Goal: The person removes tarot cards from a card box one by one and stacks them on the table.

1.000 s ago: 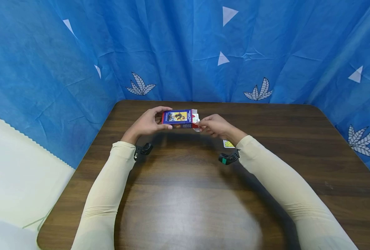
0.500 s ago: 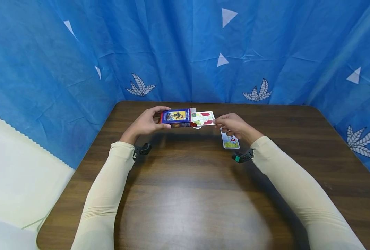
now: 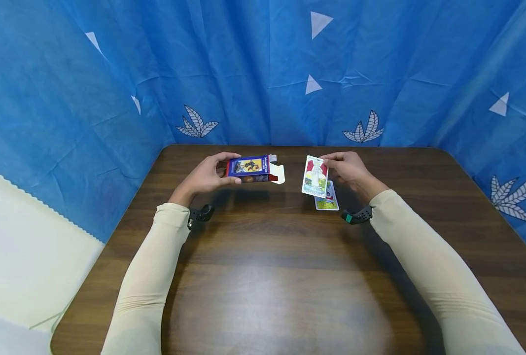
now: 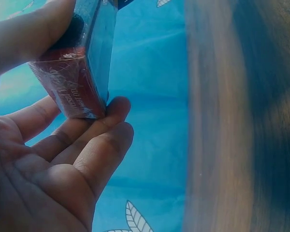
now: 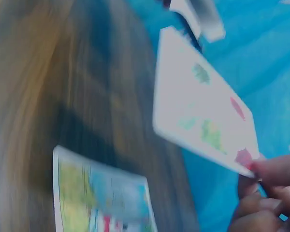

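My left hand grips a blue and red card box by its left end, thumb on one side and fingers on the other. The box lies sideways above the table, its end flap hanging open to the right. Between thumb and fingers at one corner, my right hand pinches a picture card with a pale figure and red patches. A second card, blue and yellow, lies face up on the table, partly covered by the held card in the head view. The left wrist view shows the box's closed red end.
The dark wooden table spreads beneath both arms. Behind it and along its sides hangs a blue curtain with white triangles and leaf prints. A pale cloth is at the left.
My right hand has drawn the card out of the box, moved it right, and turned it upright over the card on the table. The left hand stays nearly still.
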`<state>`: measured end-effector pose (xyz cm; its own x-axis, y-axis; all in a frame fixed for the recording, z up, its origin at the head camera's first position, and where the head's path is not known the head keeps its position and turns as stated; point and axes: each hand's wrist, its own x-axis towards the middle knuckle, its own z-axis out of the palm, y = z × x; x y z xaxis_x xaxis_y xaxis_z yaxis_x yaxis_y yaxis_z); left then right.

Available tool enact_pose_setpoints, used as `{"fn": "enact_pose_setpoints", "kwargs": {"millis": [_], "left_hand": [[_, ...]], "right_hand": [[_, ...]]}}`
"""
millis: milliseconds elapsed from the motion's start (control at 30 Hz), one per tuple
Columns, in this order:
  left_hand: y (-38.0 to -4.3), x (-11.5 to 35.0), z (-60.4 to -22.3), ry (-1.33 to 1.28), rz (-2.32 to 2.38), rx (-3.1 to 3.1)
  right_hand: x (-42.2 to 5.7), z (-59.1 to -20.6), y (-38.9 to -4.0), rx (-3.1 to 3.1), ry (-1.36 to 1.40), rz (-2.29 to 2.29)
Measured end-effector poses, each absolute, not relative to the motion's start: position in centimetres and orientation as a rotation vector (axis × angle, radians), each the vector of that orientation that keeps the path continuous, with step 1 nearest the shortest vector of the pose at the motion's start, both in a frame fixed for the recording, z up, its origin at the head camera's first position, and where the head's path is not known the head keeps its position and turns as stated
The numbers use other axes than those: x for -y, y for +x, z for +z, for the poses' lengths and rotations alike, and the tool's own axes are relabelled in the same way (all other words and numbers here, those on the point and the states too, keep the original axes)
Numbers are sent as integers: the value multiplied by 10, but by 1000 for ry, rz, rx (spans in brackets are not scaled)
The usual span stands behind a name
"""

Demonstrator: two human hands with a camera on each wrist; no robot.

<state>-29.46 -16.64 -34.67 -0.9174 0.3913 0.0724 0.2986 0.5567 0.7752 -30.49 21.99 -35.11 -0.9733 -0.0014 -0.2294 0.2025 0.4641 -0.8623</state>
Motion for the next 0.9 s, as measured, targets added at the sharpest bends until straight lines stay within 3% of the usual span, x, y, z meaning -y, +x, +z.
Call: {"fn": "enact_pose_setpoints", "kwargs": {"millis": [400,667,900], "left_hand": [[-295,164,-350,589,1310,-2660],[-296,162,-347,613,1296,-2681],[-295,166,-346,582,1284,-2685]], "right_hand": [[-240,-397,-314,-2811,160,-1030],[-234,-399,-312,-2897,142,-857],[-194,-375,-308,-2895,-201,-1251]]}}
